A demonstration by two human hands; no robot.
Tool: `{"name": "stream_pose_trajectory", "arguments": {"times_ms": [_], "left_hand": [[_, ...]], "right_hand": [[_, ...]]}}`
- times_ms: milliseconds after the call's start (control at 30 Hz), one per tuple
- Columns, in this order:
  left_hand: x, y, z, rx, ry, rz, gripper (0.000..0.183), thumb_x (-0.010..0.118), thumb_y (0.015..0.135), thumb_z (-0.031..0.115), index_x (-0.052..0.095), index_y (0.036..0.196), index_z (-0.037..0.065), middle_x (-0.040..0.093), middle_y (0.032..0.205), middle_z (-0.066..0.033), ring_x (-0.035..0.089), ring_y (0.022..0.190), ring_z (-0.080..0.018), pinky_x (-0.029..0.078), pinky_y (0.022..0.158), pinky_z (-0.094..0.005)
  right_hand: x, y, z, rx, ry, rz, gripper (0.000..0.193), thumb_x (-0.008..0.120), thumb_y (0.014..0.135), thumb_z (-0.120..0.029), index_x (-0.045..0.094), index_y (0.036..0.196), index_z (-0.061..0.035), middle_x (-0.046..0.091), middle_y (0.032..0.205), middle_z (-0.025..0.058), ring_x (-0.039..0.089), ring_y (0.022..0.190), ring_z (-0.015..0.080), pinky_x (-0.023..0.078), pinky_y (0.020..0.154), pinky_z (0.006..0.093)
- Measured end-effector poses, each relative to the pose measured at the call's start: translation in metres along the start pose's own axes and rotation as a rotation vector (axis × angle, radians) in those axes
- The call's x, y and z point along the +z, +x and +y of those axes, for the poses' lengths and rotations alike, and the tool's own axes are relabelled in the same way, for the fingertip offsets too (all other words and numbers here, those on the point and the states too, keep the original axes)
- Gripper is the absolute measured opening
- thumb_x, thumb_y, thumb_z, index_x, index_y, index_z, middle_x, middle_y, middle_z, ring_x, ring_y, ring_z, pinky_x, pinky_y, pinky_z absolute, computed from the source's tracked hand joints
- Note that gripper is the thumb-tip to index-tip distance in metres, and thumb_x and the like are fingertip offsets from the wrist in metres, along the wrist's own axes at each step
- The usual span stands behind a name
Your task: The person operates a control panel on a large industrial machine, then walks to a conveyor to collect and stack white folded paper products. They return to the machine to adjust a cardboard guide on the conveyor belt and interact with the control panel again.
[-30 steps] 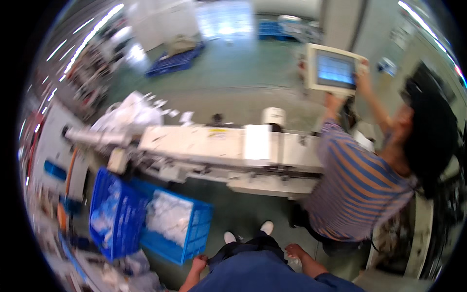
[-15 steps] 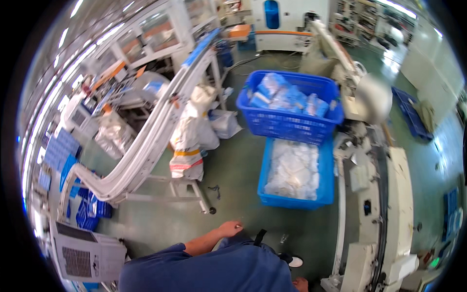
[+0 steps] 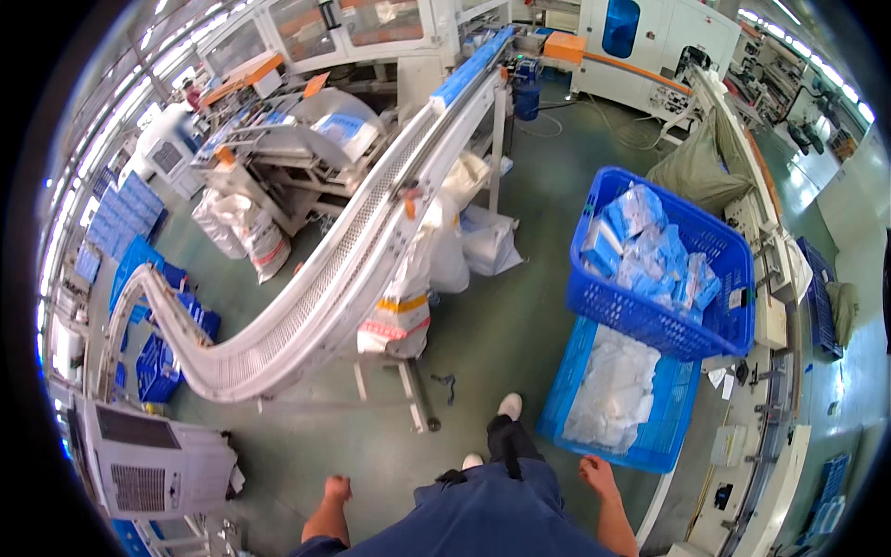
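Observation:
My left hand point(image 3: 338, 489) hangs low beside my body, over the floor. Its fingers are curled in, and nothing shows in them. On the other side, my right hand point(image 3: 597, 473) hangs with loosely bent fingers, the thumb apart, and no thing in its grasp. It is nearest to a light blue bin point(image 3: 670, 413) that holds white, crumpled soft material point(image 3: 608, 390). Beyond that bin, partly over it, sits a dark blue perforated basket point(image 3: 650, 320), tilted in view. Several blue-and-white plastic-wrapped packs point(image 3: 650, 251) lie in the basket. Neither hand touches the bin or the basket.
A curved white conveyor point(image 3: 306, 325) on metal legs runs along the left. White sacks point(image 3: 399, 311) stand beneath it. A grey air cooler point(image 3: 153, 464) is at lower left. A long beige machine frame point(image 3: 770, 446) borders the right, and a white cabinet machine point(image 3: 650, 56) stands ahead.
The view has swung left, so the bin and basket appear farther right and nearer. My left hand has dropped from in front of my body to its side. My right hand shows more fully.

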State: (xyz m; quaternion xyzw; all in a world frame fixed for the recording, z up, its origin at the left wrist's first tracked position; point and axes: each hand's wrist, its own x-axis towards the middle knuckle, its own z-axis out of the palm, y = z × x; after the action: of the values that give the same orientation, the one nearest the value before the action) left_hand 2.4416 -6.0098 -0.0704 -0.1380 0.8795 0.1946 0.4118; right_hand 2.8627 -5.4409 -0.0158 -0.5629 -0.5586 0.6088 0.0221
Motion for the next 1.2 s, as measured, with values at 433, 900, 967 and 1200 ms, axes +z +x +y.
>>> {"name": "stream_pose_trajectory", "arguments": {"times_ms": [433, 900, 967, 1200], "left_hand": [[0.076, 0.032, 0.440, 0.346, -0.239, -0.130, 0.040, 0.056, 0.092, 0.033, 0.064, 0.111, -0.002, 0.069, 0.089, -0.0111, 0.067, 0.075, -0.0207, 0.053, 0.068, -0.0330], [0.003, 0.066, 0.979, 0.771, 0.133, -0.413, 0.046, 0.056, 0.094, 0.032, 0.055, 0.128, 0.001, 0.066, 0.113, -0.0153, 0.064, 0.102, -0.0215, 0.048, 0.090, -0.0324], [0.011, 0.090, 1.044, 0.836, 0.222, -0.447, 0.046, 0.057, 0.094, 0.032, 0.055, 0.127, 0.001, 0.066, 0.112, -0.0161, 0.065, 0.101, -0.0231, 0.049, 0.090, -0.0332], [0.066, 0.134, 1.259, 0.946, 0.375, -0.501, 0.041, 0.059, 0.093, 0.027, 0.057, 0.125, 0.002, 0.066, 0.110, -0.0124, 0.062, 0.097, -0.0194, 0.049, 0.087, -0.0322]], "right_hand": [[-0.023, 0.300, -0.421, -0.695, -0.044, 0.362, 0.023, 0.060, 0.089, -0.010, 0.063, 0.109, 0.0014, 0.066, 0.085, 0.0078, 0.062, 0.072, 0.0128, 0.050, 0.063, 0.0268], [-0.024, 0.518, -0.663, -0.768, -0.524, 0.559, 0.028, 0.060, 0.084, -0.016, 0.062, 0.109, -0.0041, 0.062, 0.103, 0.0165, 0.060, 0.094, 0.0364, 0.050, 0.079, 0.0429], [-0.027, 0.527, -0.670, -0.710, -0.468, 0.593, 0.027, 0.061, 0.083, -0.013, 0.062, 0.108, -0.0033, 0.062, 0.100, 0.0160, 0.062, 0.087, 0.0340, 0.051, 0.075, 0.0405], [-0.079, 0.636, -0.726, -0.549, -0.195, 0.793, 0.027, 0.063, 0.080, -0.006, 0.062, 0.107, -0.0030, 0.063, 0.092, 0.0133, 0.064, 0.068, 0.0263, 0.051, 0.062, 0.0353]]}}
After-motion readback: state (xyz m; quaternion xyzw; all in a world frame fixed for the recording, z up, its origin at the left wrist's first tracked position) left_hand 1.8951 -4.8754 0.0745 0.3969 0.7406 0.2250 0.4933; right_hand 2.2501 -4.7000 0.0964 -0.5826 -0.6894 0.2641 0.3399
